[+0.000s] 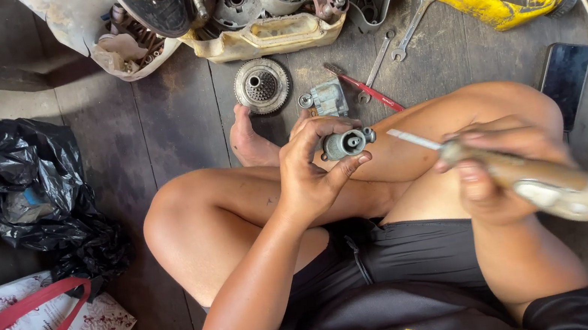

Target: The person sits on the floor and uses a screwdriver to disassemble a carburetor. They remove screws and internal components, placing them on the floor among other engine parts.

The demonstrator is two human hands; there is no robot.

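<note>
Head view: left hand (308, 174) holds metal cylinder (343, 143).

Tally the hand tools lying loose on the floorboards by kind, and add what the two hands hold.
Wrenches: 2
Red-handled tool: 1
Metal cylinder part in left hand: 1
Wooden-handled tool in right hand: 1
Total: 5

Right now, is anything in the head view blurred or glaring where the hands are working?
Head view: even daylight, no hard glare. The left hand and its small metal cylinder part are sharp. The right hand and the wooden-handled tool are soft, blurred close to the lens. The phone screen shows a faint sheen.
</note>
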